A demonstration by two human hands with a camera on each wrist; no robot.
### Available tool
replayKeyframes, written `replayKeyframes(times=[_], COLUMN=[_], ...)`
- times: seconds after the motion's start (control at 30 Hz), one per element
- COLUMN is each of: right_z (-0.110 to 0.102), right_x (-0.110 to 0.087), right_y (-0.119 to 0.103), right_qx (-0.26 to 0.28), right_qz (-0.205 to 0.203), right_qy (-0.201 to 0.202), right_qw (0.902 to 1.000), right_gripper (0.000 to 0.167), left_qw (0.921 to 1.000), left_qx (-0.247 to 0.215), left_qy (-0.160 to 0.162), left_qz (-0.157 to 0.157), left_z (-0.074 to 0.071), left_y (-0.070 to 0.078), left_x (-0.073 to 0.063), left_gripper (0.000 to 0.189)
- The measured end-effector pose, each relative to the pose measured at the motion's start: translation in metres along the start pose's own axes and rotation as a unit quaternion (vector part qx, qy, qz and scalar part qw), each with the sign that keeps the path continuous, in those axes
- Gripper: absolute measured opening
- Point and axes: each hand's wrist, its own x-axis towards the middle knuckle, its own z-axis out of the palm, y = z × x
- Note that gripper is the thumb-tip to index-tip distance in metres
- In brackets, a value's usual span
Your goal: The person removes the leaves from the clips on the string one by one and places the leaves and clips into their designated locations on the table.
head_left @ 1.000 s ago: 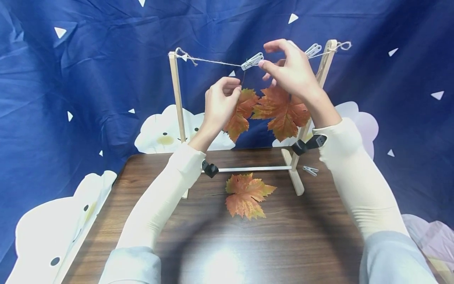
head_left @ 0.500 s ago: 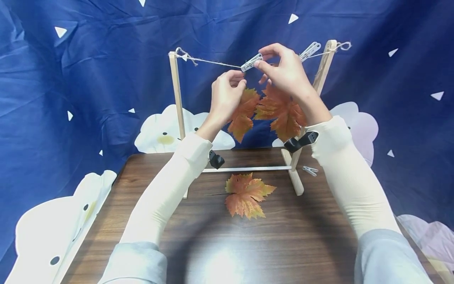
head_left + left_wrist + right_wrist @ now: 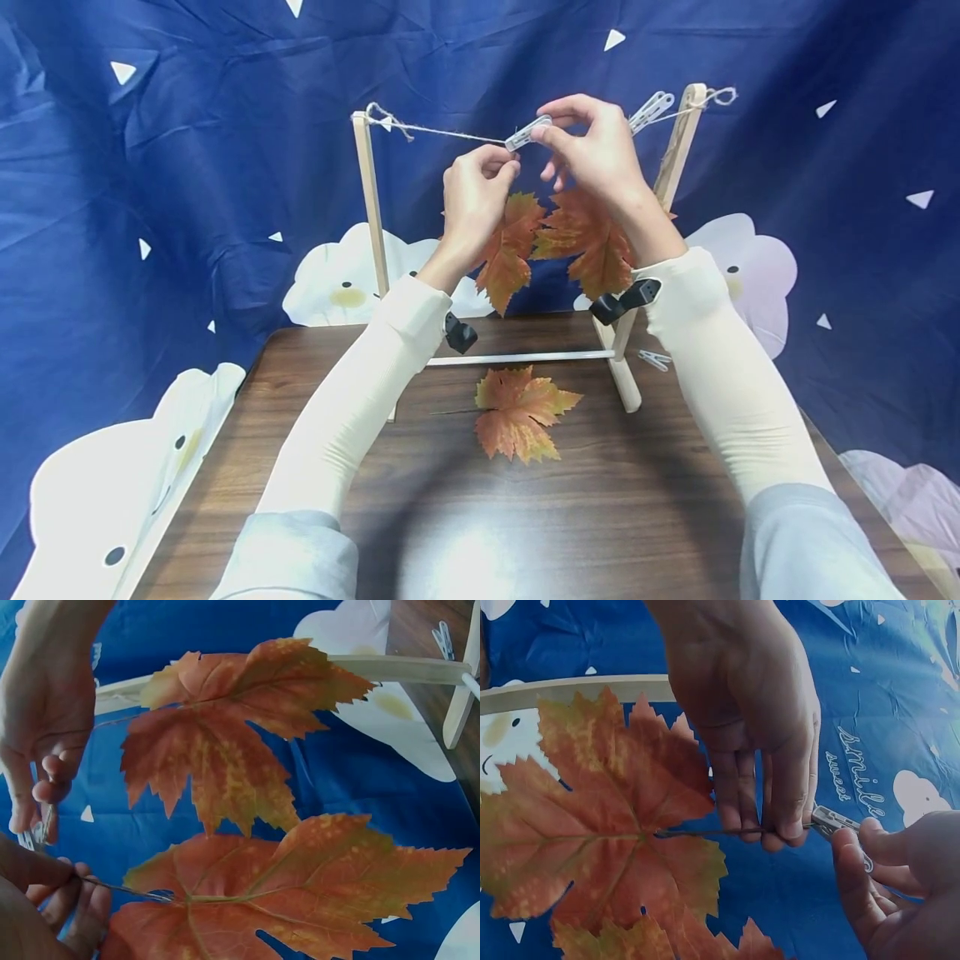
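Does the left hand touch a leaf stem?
Touching. The right wrist view shows the left hand pinching the leaf stem, with no gap between.

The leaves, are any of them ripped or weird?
Nothing stands out. The leaf on the table looks whole. The left hand pinches another leaf by its stem; its jagged edges look like its shape, not rips.

Seemingly passable gap between slim tan wooden left post (image 3: 372,200) and left hand (image 3: 474,196); jagged orange-red leaf (image 3: 588,243) obstructs below right hand (image 3: 597,148).

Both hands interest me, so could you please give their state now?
Left hand: holding a leaf by its stem.
Right hand: holding a clothespin.
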Motion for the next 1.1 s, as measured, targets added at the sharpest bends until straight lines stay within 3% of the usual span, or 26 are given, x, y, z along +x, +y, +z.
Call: replayKeyframes(times=[0.23,0.77,1.1], right_z=[0.003,0.002,-0.007], right_x=[0.002,-0.001,-0.008], right_y=[-0.001,-0.012,-0.012], right_qx=[0.055,0.076,0.091], right_qz=[-0.013,-0.033,-0.027], right_qy=[0.025,0.113,0.121], right_qw=[0.9981,0.9902,0.9881], right_gripper=[0.026,0.021,0.022], left_qw=[0.9998,0.9995,0.999], left_qx=[-0.015,-0.029,-0.041], left_qy=[0.005,0.006,0.015], left_qz=[0.01,0.003,0.015], left_z=[-0.002,-0.01,-0.016], left_y=[0.001,0.0,-0.003], left_x=[0.001,-0.002,-0.005], left_gripper=[0.016,0.017,0.016])
